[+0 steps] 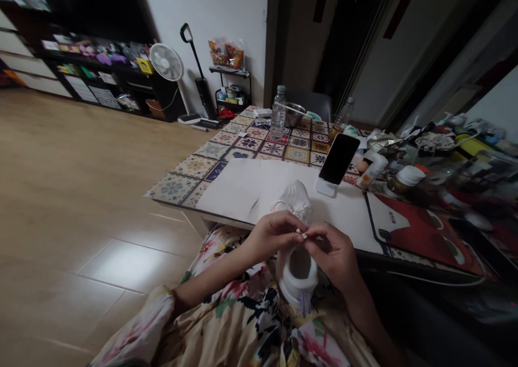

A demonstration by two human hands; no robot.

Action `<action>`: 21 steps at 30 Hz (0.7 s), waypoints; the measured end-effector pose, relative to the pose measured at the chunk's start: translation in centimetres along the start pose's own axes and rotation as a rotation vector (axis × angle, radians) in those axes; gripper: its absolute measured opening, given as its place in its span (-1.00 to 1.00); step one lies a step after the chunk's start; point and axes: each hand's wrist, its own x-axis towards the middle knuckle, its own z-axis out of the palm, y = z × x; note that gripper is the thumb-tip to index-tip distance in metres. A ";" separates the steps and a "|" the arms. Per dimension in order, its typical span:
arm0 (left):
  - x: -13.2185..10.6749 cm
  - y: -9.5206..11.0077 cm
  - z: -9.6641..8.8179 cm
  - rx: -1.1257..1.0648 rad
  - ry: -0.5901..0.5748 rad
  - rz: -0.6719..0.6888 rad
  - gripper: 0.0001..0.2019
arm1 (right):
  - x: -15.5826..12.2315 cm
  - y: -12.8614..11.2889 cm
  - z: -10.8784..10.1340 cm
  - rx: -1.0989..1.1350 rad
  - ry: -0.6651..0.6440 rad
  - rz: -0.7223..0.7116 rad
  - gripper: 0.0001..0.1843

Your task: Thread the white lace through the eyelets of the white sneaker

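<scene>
A white sneaker [298, 280] rests between my lap and the table edge. Its toe [294, 191] points away from me over the white sheet, and its opening faces up near my body. Above the opening, my left hand [279, 231] and my right hand [331, 245] meet with fingertips pinched together. Between them shows a small white piece [301, 233]; it is too small to tell whether it is part of a shoelace. Both hands cover the middle of the sneaker. A pale purple tab [305, 303] shows at its heel.
On the patterned table [214, 151] lies a white sheet [234, 186]. A phone [339, 159] leans on a stand, with a plastic bottle [278, 113] and a metal bowl [294, 117] behind. To the right lie a red-and-white folder [421, 226] and crowded bottles.
</scene>
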 end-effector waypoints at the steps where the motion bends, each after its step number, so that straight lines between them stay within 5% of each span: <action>1: -0.1 0.0 0.0 0.024 0.012 0.017 -0.63 | 0.0 -0.1 -0.1 -0.007 -0.007 0.002 -0.96; 11: -0.5 -0.4 -0.1 0.172 0.018 0.020 -0.64 | -0.2 0.6 0.9 0.108 0.195 0.096 -0.95; 16: -0.4 -0.6 -0.1 0.094 0.086 -0.008 -0.63 | 0.3 0.2 -0.1 -0.205 0.012 -0.134 -0.80; 21: -0.3 -0.5 -0.4 0.146 0.062 0.042 -0.64 | 0.6 0.4 -0.6 -0.300 0.006 -0.201 -0.93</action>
